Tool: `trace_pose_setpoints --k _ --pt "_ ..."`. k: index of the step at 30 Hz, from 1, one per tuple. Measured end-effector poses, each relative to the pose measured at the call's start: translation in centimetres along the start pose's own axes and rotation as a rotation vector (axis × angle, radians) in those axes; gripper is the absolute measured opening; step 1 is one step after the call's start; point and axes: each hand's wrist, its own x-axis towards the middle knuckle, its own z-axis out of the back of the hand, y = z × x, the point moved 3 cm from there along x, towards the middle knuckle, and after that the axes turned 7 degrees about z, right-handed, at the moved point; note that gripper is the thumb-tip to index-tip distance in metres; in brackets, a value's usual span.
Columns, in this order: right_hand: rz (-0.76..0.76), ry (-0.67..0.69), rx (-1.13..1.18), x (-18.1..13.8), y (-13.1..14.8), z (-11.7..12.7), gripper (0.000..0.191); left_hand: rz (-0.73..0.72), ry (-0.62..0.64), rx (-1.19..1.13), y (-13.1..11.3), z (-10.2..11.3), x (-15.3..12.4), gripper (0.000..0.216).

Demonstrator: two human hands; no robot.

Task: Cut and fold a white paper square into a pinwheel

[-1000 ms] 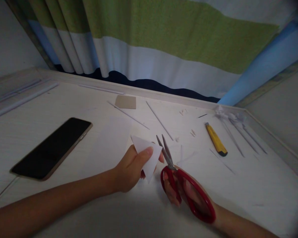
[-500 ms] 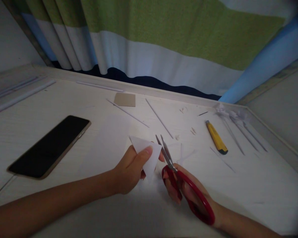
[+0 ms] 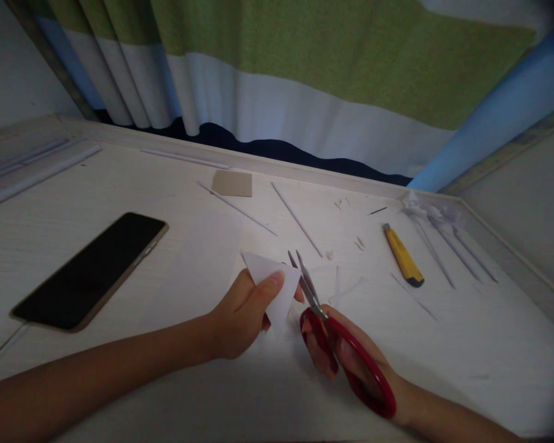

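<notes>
A folded piece of white paper (image 3: 270,268), roughly triangular, is pinched in my left hand (image 3: 242,311), with the thumb flat on top and the fingers mostly hidden behind it. My right hand (image 3: 351,335) holds red-handled scissors (image 3: 314,301), its fingers through the loops. The scissor blades are slightly parted and point away from me, close to the paper's right corner. Whether they touch the paper I cannot tell. A white sheet (image 3: 198,264) lies flat on the table left of the paper.
A phone (image 3: 92,271) with a cable lies at left. Thin white paper sticks (image 3: 296,218) and a grey-brown card (image 3: 232,184) lie farther back. At right are a yellow utility knife (image 3: 402,255) and white paper flowers on stems (image 3: 459,246). Paper scraps lie about; a curtain (image 3: 305,92) hangs behind.
Almost nothing differs. The view has shifted very slightly, and both hands keep their hold on the paper and the scissors.
</notes>
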Motion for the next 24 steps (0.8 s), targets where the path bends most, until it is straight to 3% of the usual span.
trace_pose_setpoints --k 24 --pt "-0.039 0.022 -0.033 -0.45 0.11 -0.26 0.033 0.029 -0.002 -0.022 0.16 -0.15 0.05 0.037"
